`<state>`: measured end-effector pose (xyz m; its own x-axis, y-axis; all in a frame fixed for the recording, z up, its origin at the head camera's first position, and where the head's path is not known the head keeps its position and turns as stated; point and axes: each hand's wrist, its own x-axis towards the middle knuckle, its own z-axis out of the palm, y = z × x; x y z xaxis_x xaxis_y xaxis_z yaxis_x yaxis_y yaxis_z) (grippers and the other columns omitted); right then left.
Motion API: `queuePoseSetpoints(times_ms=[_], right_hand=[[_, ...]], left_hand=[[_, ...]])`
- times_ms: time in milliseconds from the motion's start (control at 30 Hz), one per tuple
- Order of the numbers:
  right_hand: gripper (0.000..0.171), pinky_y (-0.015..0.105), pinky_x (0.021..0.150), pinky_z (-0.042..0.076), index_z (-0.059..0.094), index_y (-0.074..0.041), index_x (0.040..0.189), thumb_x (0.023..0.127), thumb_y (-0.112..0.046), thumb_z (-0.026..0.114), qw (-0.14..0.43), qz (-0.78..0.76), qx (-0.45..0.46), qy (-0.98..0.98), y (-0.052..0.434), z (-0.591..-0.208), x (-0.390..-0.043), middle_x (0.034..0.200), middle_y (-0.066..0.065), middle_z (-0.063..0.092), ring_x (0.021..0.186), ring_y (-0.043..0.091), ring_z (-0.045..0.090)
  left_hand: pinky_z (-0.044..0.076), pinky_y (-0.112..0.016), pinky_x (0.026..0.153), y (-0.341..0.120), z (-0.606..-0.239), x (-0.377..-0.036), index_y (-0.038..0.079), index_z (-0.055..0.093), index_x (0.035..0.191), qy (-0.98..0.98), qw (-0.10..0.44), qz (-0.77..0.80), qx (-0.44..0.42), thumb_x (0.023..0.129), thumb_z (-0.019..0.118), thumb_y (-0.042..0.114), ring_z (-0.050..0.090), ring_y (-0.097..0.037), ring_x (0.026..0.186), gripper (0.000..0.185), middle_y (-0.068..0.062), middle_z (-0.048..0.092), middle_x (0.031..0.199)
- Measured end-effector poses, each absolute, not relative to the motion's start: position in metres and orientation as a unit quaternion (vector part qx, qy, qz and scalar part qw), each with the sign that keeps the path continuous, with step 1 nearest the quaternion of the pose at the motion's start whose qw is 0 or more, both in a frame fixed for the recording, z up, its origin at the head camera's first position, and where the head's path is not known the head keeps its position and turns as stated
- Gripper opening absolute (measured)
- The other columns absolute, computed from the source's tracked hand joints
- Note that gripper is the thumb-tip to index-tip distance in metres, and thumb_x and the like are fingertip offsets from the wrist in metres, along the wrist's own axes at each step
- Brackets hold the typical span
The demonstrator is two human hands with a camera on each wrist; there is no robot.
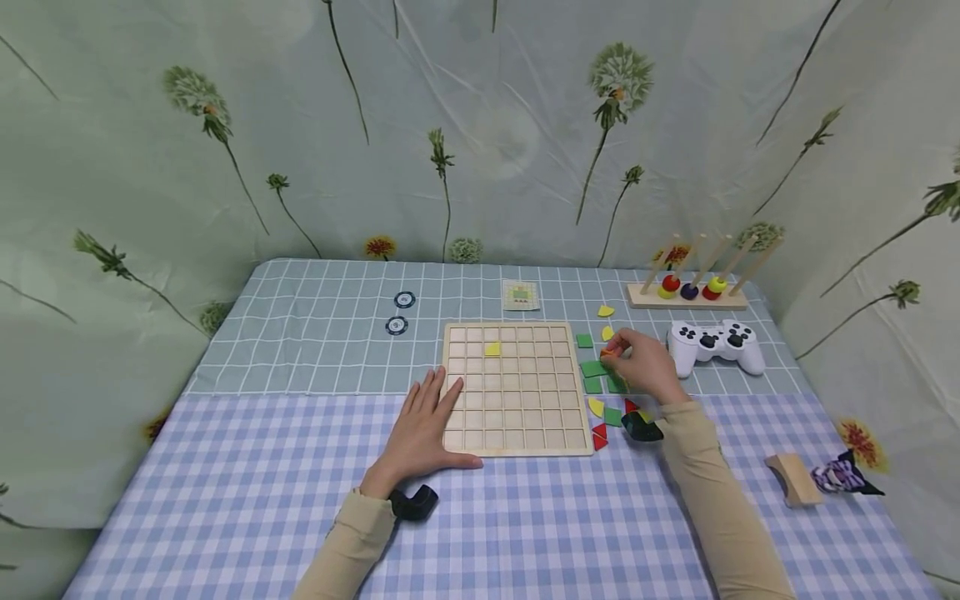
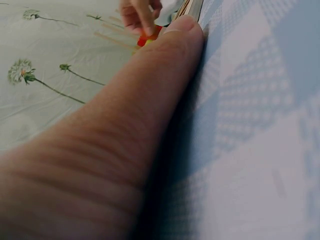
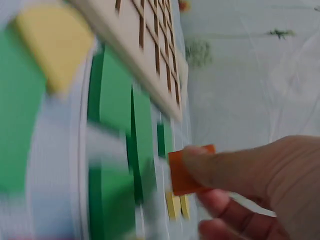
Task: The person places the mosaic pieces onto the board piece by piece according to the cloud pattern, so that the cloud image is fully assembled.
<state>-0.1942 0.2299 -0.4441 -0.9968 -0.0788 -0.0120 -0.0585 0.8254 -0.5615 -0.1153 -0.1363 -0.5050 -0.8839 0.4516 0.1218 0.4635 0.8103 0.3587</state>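
A square wooden grid board point(image 1: 517, 400) lies on the table, with one yellow quarter-circle piece point(image 1: 492, 348) in its upper part. My left hand point(image 1: 422, 429) rests with spread fingers along the board's left edge, the thumb at its lower left corner. To the right of the board, my right hand point(image 1: 647, 365) pinches a small orange tile point(image 3: 179, 175) between thumb and fingers, over several green tiles point(image 1: 592, 367). Yellow pieces point(image 1: 606, 311) lie beyond that hand, and red triangles point(image 1: 600, 442) sit nearer the board's lower right corner.
Behind the board lies a small pattern card point(image 1: 521, 296). Two poker chips point(image 1: 397, 326) are at back left. On the right stand a pegged wooden stand point(image 1: 652, 299) with coloured beads, a white game controller point(image 1: 716, 343), a wooden arch block point(image 1: 797, 481) and a small purple-and-black figure point(image 1: 840, 476).
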Motion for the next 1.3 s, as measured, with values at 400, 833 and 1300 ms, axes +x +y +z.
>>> queuePoseSetpoints(times_ms=[400, 833, 1300], right_hand=[[0.014, 0.029, 0.051, 0.04, 0.066, -0.006, 0.084, 0.082, -0.016, 0.076, -0.004, -0.393, -0.134, 0.91, 0.154, -0.45, -0.211, 0.076, 0.003, 0.063, 0.056, 0.016, 0.048], [0.008, 0.032, 0.063, 0.046, 0.07, -0.007, 0.09, 0.087, -0.014, 0.07, 0.008, -0.395, -0.144, 0.907, 0.113, -0.46, -0.224, 0.085, 0.003, 0.066, 0.069, 0.018, 0.055], [0.008, 0.038, 0.074, 0.051, 0.073, -0.009, 0.091, 0.089, -0.016, 0.068, -0.008, -0.312, -0.147, 0.939, 0.103, -0.468, -0.23, 0.09, 0.004, 0.067, 0.084, 0.021, 0.061]], left_hand=[[0.0, -0.043, 0.114, -0.134, -0.503, -0.114, 0.011, 0.018, 0.153, -0.953, 0.005, -0.187, -0.238, 0.063, 0.064, 0.079, -0.001, -0.03, 0.143, 0.122, -0.017, 0.004, 0.157], [0.001, -0.044, 0.114, -0.135, -0.502, -0.114, 0.011, 0.019, 0.153, -0.953, 0.006, -0.189, -0.236, 0.062, 0.064, 0.079, 0.0, -0.03, 0.143, 0.122, -0.017, 0.005, 0.157], [0.0, -0.043, 0.114, -0.135, -0.501, -0.115, 0.012, 0.018, 0.153, -0.956, -0.002, -0.181, -0.231, 0.063, 0.064, 0.079, -0.002, -0.028, 0.143, 0.121, -0.016, 0.004, 0.157]])
